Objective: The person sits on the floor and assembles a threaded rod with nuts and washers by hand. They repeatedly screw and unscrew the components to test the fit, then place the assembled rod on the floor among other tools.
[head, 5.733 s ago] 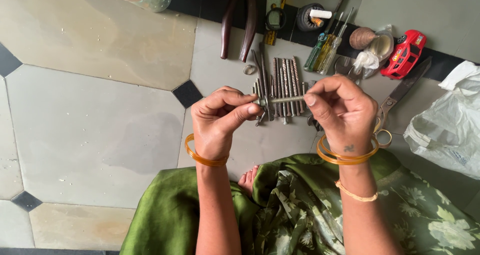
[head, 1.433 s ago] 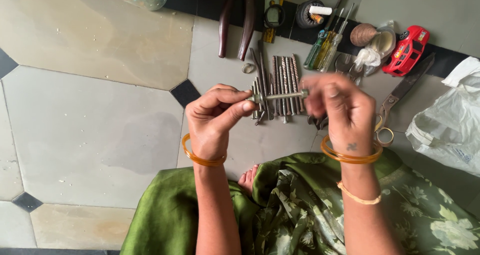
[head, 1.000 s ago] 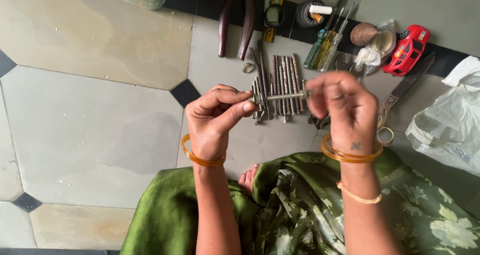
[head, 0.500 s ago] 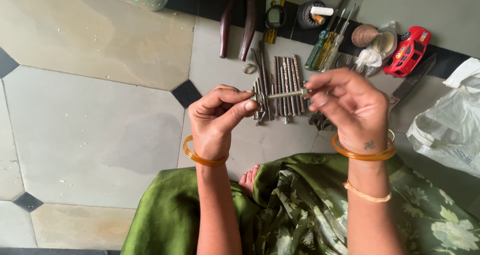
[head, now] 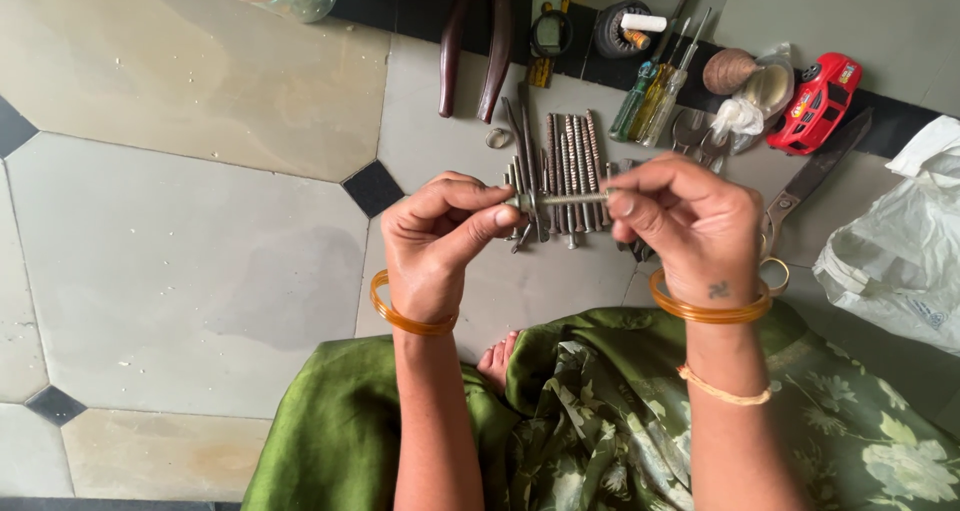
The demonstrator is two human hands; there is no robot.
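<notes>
I see my left hand (head: 440,233) and right hand (head: 685,221) raised together over the floor (head: 200,201), sharing one long bolt (head: 560,199) held level between them. The left thumb and forefinger are pinched on its left end, where a nut or head sits; the right fingertips are closed round its right end. Both hands are clamped on the bolt, none of it touching the floor.

Directly beneath the bolt lies a row of bolts (head: 570,166), side by side on the tile, pointing away from me. Beyond them I make out pliers (head: 475,41) with dark red handles, two screwdrivers (head: 655,86) with green and yellow grips, a black tape roll (head: 620,29), and a red toy car (head: 818,101) well to the right. Scissors (head: 810,181) lie just beside my right wrist, partly hidden by it. A white plastic bag (head: 900,251) sits at the far right. Orange bangles ring both wrists, and green cloth (head: 580,421) covers my lap.
</notes>
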